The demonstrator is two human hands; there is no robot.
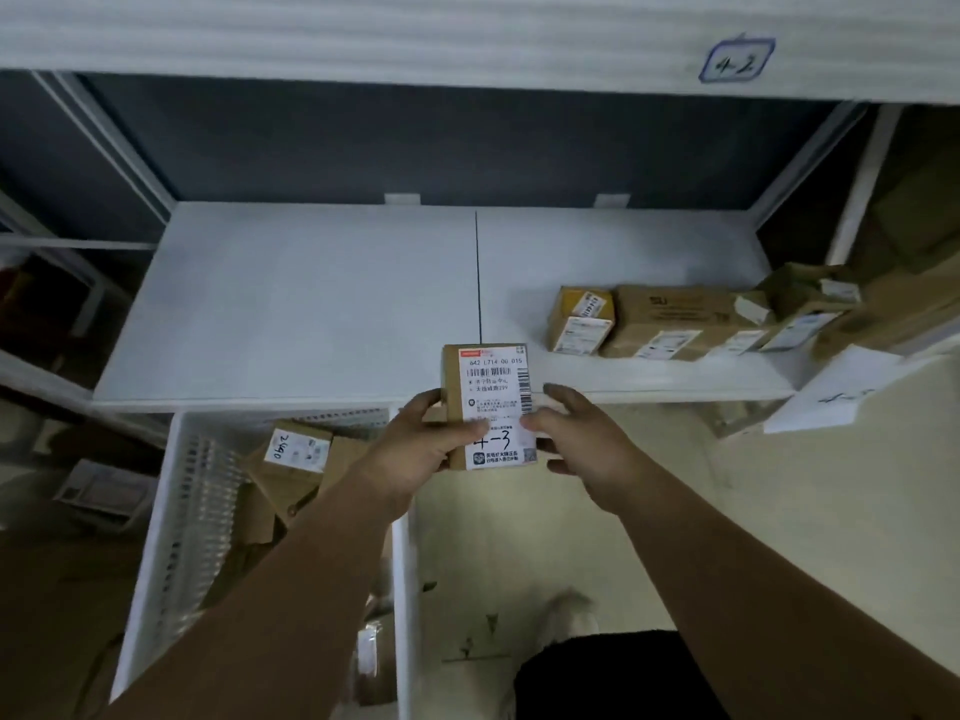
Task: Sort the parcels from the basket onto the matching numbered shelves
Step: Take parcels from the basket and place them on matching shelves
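Handwritten shelf codes and a printed shipping label can be read.

"4-2" is written in a blue-outlined box (736, 58) on the white upper shelf edge (467, 49). On the small brown cardboard parcel (488, 407), a white shipping label (497, 402) is printed with "642 L714 00 015" above a barcode, and "4-3" is handwritten lower down. "240" is handwritten on the white label (296, 449) of a brown cardboard box in the white slatted plastic basket (176, 511). Other labels are too small to be read.

One held parcel (488, 407), two hands, one basket (176, 511).
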